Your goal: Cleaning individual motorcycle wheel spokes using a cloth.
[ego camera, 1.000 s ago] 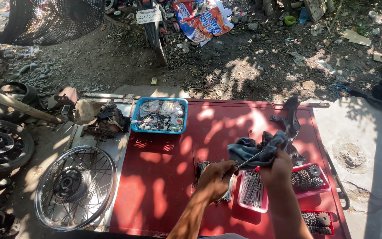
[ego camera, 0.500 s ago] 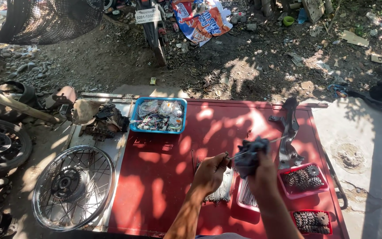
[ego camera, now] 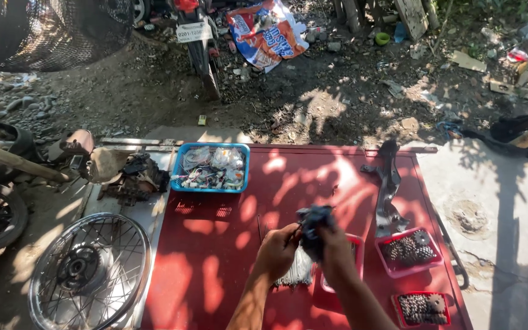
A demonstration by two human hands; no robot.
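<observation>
My right hand (ego camera: 337, 250) grips a dark crumpled rag (ego camera: 314, 221) above a red metal table (ego camera: 215, 269). My left hand (ego camera: 277, 249) is closed on a thin metal spoke whose end goes into the rag. Under both hands lies a bundle of silvery spokes (ego camera: 294, 275), partly hidden, beside a red tray (ego camera: 357, 245) that my right hand mostly covers.
A blue basket (ego camera: 210, 167) of small parts stands at the table's far left. Two red trays of sprockets (ego camera: 408, 252) (ego camera: 421, 309) sit at the right, with a dark metal bracket (ego camera: 388, 183) behind them. A spoked wheel (ego camera: 87, 275) and tyres lie on the ground to the left.
Both hands have moved left from the table's right side toward its middle, carrying the rag and spoke. The view has shifted slightly.
</observation>
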